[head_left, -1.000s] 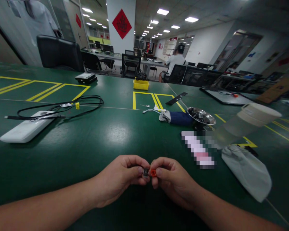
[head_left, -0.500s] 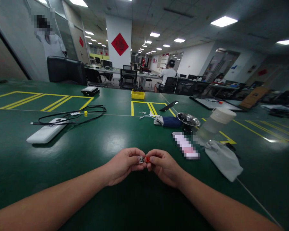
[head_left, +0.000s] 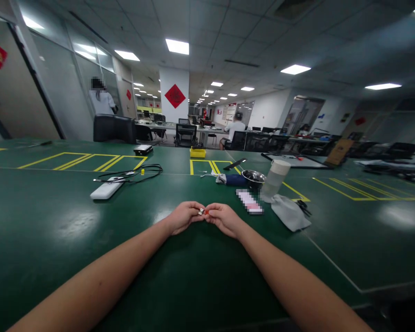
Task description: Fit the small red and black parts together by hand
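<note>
My left hand [head_left: 186,216] is closed in a pinch on a small silvery metal piece [head_left: 201,211], too small to name exactly. Facing it, my right hand [head_left: 224,219] pinches a small orange-red piece [head_left: 206,212], mostly covered by the fingers. The fingertips of both hands meet or nearly meet above the green table [head_left: 180,281]. Whether the two pieces are joined or just side by side, I cannot tell.
To the left lies a white power bank [head_left: 107,189] with a black cable [head_left: 152,171]. Right of my hands are a blurred-out phone [head_left: 249,201], a grey pouch [head_left: 290,213], a translucent bottle [head_left: 275,182], a metal bowl [head_left: 253,178] and a navy pouch [head_left: 233,180]. A yellow box [head_left: 198,153] stands farther back.
The camera view has tilted up and drawn back, so the hands and table items look smaller. Both hands keep their pinch on the small pieces, fingertips together.
</note>
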Motion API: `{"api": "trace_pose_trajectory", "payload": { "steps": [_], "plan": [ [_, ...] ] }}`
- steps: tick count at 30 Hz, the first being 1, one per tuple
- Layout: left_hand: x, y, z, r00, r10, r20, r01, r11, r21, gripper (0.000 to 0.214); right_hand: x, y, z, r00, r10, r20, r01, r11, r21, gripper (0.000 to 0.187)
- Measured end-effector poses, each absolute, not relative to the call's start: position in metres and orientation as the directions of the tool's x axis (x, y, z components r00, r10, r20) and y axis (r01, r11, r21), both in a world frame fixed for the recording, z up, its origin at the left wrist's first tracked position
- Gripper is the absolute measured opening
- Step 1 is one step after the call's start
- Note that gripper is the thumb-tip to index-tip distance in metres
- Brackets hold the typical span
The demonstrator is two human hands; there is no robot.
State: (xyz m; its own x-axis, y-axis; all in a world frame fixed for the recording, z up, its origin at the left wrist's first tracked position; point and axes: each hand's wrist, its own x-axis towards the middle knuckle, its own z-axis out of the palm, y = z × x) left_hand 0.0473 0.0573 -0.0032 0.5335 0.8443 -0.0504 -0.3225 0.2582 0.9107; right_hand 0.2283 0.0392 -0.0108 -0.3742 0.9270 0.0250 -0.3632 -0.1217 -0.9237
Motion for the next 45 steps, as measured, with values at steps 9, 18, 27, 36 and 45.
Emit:
{"api": "trace_pose_trajectory", "payload": {
  "steps": [9,18,27,36,45],
  "plan": [
    [0.050,0.044,-0.009,0.234,0.970,0.066,-0.430,0.042,0.902,0.013,0.209,0.037,-0.012,-0.081,0.996,0.034,-0.346,0.004,-0.938,0.016],
    [0.038,0.026,-0.018,0.230,0.963,0.140,-0.376,-0.045,0.926,0.029,0.204,0.014,-0.006,-0.093,0.984,0.155,-0.169,0.138,-0.976,0.018],
    [0.037,0.020,-0.008,0.355,0.932,0.067,-0.271,0.035,0.962,0.030,0.207,0.012,-0.009,-0.211,0.966,0.149,-0.216,0.103,-0.971,0.019],
    [0.037,0.022,-0.012,0.316,0.941,0.125,-0.238,-0.049,0.970,0.024,0.210,0.014,-0.012,-0.228,0.962,0.147,-0.190,0.104,-0.976,0.023],
    [0.036,0.021,-0.011,0.316,0.931,0.182,-0.218,-0.115,0.969,0.023,0.206,0.009,-0.010,-0.203,0.968,0.146,-0.119,0.124,-0.985,0.021]
  ]
}}
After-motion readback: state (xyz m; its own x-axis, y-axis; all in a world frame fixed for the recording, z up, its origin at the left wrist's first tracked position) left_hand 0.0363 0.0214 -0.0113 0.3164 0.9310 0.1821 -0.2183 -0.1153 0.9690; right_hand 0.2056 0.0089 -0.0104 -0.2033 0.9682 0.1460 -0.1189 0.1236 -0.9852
